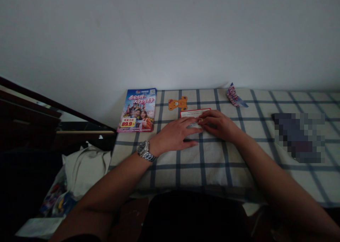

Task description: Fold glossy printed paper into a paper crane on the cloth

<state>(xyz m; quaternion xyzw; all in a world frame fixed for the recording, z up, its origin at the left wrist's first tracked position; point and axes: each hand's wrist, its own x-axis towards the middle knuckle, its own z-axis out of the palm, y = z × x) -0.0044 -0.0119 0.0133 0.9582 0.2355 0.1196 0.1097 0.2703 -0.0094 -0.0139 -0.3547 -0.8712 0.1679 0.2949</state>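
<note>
A small white sheet with a red border and lines of print lies flat on the checked cloth, its near part covered by my hands. My left hand, with a metal watch on the wrist, rests palm down over the sheet's near left side. Its fingers are stretched out, with the thumb apart. My right hand comes in from the right. Its bent fingers close together at the sheet's right part, touching the left fingertips. Just beyond the sheet is an orange bear cutout.
A stack of printed flyers lies to the left by the wall. A folded piece of printed paper stands behind my right hand. A dark, pixelated object lies at right. White bags are below the left edge.
</note>
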